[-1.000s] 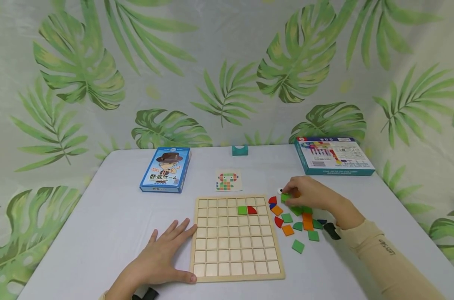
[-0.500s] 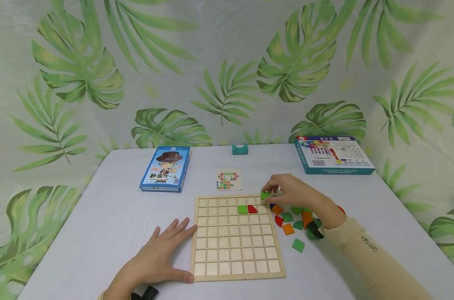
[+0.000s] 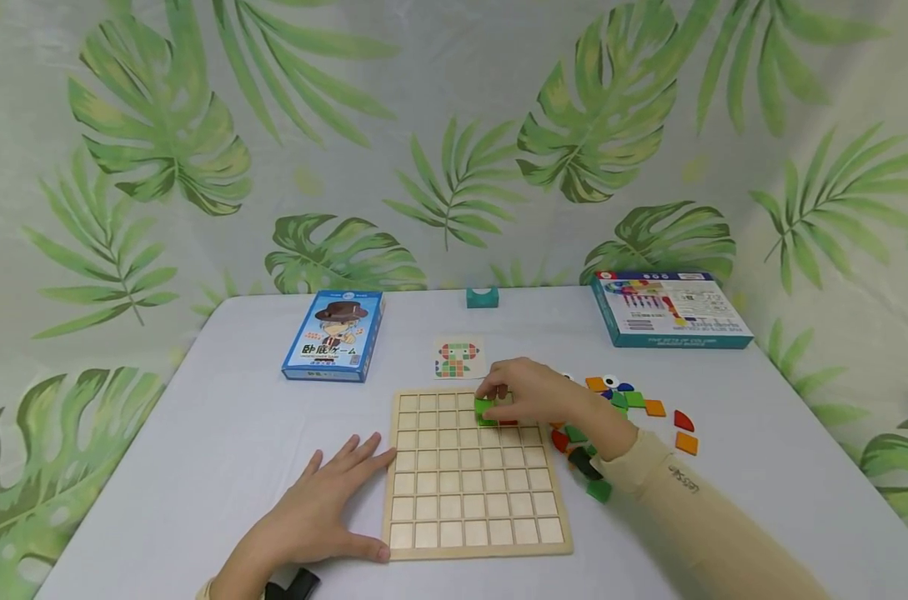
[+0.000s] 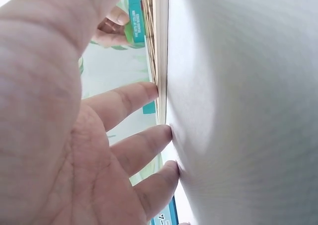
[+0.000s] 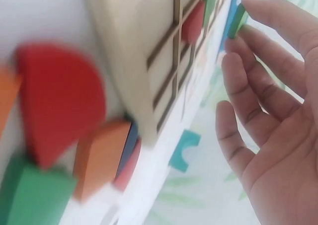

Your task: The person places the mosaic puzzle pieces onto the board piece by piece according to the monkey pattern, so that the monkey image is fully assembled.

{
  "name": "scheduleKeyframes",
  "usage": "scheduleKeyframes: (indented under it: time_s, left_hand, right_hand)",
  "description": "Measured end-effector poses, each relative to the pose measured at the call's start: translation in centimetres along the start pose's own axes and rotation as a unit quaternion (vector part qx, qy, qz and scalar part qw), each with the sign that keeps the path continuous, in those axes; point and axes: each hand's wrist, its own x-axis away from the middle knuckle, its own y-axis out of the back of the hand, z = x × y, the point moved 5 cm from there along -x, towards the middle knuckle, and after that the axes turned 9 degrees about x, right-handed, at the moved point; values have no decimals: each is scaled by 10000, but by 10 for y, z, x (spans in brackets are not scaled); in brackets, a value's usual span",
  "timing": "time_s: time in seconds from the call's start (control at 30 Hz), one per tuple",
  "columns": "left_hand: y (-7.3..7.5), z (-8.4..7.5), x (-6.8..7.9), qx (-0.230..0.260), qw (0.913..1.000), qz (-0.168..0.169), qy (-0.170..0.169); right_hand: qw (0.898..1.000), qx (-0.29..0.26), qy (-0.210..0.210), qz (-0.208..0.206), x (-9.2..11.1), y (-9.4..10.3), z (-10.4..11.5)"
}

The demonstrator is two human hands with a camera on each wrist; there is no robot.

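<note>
My right hand [image 3: 532, 393] is over the upper part of a wooden grid board [image 3: 479, 553], pinching a green square tile [image 5: 238, 20] between thumb and index finger. Just below that tile in the head view, a second green tile [image 3: 487, 419] lies in a cell. Beside it a red quarter-circle tile [image 5: 193, 24] sits in its own cell, partly covered by my fingers in the head view. My left hand [image 3: 318, 508] lies on the table with fingers spread, thumb and index fingertips against the board's left edge.
Loose coloured tiles [image 3: 654, 408] spread right of the board, some under my right wrist. Behind the board lies a pattern card [image 3: 459, 358]. A blue box [image 3: 333, 337], a teal arch block [image 3: 482, 298] and a white-and-teal box [image 3: 671, 312] stand along the back.
My right hand picked the green tile out of the loose pile and carried it left, over the board's upper rows. The left hand has stayed at the board's edge.
</note>
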Motion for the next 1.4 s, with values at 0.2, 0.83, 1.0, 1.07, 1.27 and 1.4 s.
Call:
scheduleKeyframes:
  time_s: [0.2, 0.83, 1.0, 1.07, 1.27, 1.4]
  left_hand:
    - [1, -2, -2, 13, 9999, -112, -131]
    - [3, -5, -2, 7, 9992, -282, -279]
    - [3, -5, -1, 10, 9992, -279, -292]
    - [3, -5, 0, 8, 9991, -288, -310]
    - [4, -5, 1, -8, 9988, -297, -382]
    - [3, -5, 0, -42, 9989, -282, -367]
  right_hand:
    - [9996, 167, 206, 89, -9, -6, 14]
    - [9990, 347, 137, 246, -19, -18, 17]
    - [9989, 366, 143, 245, -20, -18, 18]
    - [9989, 371, 116, 260, -20, -18, 19]
    - [9989, 357, 33, 294, -19, -18, 20]
    - [9990, 340, 35, 278, -18, -16, 19]
